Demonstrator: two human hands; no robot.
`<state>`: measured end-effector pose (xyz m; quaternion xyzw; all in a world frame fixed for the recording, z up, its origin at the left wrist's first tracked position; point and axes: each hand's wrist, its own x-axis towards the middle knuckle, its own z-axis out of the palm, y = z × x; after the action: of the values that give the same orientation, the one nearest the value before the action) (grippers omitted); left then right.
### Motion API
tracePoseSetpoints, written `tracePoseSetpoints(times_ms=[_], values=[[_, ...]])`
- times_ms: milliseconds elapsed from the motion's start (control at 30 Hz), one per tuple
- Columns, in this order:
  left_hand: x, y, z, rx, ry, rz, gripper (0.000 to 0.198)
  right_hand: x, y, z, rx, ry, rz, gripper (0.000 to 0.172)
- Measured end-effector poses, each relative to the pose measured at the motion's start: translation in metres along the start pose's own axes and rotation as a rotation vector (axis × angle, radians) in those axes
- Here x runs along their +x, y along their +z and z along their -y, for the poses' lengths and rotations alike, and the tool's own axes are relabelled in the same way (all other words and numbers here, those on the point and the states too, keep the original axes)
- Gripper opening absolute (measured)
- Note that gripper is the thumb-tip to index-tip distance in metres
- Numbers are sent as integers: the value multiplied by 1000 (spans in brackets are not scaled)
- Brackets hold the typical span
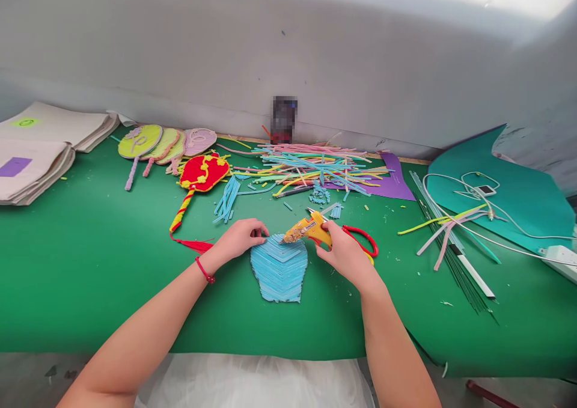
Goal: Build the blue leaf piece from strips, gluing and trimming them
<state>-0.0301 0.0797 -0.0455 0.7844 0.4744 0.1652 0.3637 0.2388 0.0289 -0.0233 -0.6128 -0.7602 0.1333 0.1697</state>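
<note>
A light blue shape (279,270) made of glued strips lies flat on the green table cover (90,264) in front of me. My left hand (241,238), with a red cord at the wrist, has its fingers curled and pinched at the shape's upper left edge. My right hand (342,252) is closed round a yellow glue gun (309,229), whose nozzle points left at the top of the blue shape. Red-handled scissors (363,240) lie just behind my right hand.
A heap of coloured strips (311,167) lies at the back centre, with a purple sheet (396,182). Finished fan-like pieces (162,143) and a red one (202,173) lie at the back left, folded cloth bags (40,146) far left. A teal sheet (505,185), white cables and a power strip (561,255) are right.
</note>
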Motion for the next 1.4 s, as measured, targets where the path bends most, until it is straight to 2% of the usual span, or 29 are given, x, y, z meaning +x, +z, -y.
tracePoseSetpoints(times_ms=[533, 867, 1167, 1400], values=[[1, 1, 3, -4, -3, 3, 16, -3, -13, -1, 50, 104, 93, 28], [1, 2, 5, -1, 9, -4, 17, -3, -16, -10, 31, 106, 82, 30], [0, 2, 4, -5, 9, 3, 19, -3, -21, -13, 49, 131, 50, 22], [0, 1, 5, -18, 13, -2, 17, -2, -23, -18, 78, 152, 49, 23]])
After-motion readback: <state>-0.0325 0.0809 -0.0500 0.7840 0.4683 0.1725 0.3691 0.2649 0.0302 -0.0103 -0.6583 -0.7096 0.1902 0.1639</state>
